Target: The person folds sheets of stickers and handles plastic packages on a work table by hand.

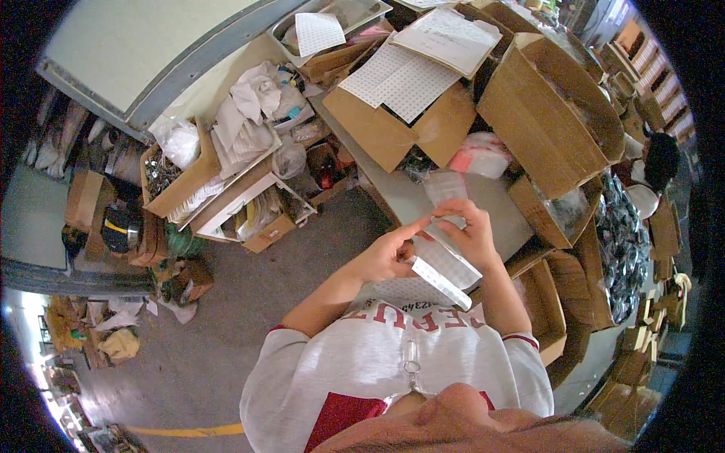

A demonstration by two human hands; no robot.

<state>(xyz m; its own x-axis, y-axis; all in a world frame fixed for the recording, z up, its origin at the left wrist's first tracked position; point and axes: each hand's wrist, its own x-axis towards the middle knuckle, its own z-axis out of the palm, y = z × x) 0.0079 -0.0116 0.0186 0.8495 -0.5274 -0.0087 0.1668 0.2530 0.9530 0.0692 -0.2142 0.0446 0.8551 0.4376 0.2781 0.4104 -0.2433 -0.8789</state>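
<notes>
In front of my chest, my two hands meet at the fingertips. My left hand (391, 253) is closed, its curled lower fingers against the end of a white printed label strip (442, 283), and its index finger reaches to the right hand's fingertips. My right hand (470, 229) is closed in a pinch at the upper edge of a clear plastic bag (447, 253), which hangs between the hands above the strip. Whether something small sits between the fingertips cannot be made out. Just beyond them, another clear plastic bag (445, 186) lies on the table (495, 204).
Sheets of small printed labels (400, 79) lie on an open cardboard box (370, 124) at the far side. A large tilted box (544, 113) stands to the right, near black plastic-wrapped items (623, 253). A box of papers (257, 215) is at the left.
</notes>
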